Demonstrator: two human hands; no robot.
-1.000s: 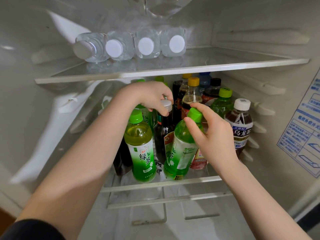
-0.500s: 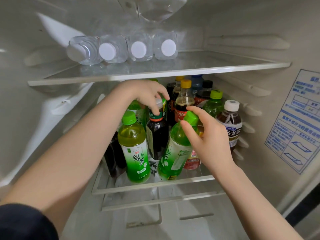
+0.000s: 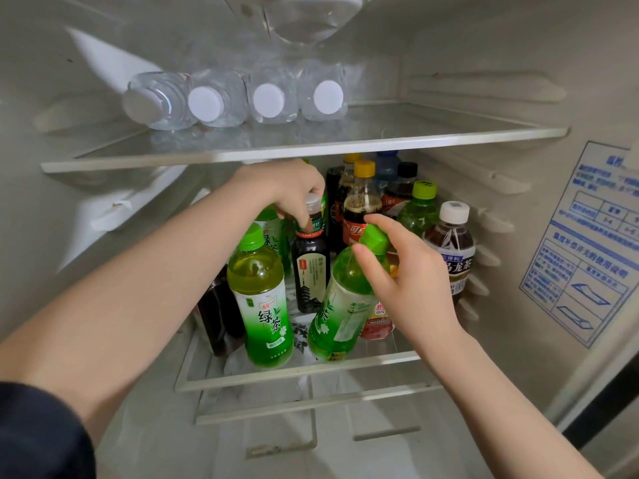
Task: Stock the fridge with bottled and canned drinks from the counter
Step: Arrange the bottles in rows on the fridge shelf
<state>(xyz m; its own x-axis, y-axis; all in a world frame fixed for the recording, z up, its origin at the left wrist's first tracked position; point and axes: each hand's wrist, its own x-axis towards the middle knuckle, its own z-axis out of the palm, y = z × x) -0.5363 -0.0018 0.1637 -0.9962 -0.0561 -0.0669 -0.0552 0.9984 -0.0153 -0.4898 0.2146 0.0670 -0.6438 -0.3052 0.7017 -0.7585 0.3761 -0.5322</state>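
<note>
Left hand (image 3: 290, 188) grips dark bottle (image 3: 310, 267); right hand (image 3: 411, 271) grips tilted green bottle (image 3: 342, 305).

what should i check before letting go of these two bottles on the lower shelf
1. Right hand grips the tilted green bottle at its neck: ok.
2. Tilted green bottle standing upright: not ok, it leans.
3. Its base flat on the lower shelf: cannot tell.
4. Left hand holds the dark bottle by the neck: ok.
5. Dark bottle upright: ok.
</note>
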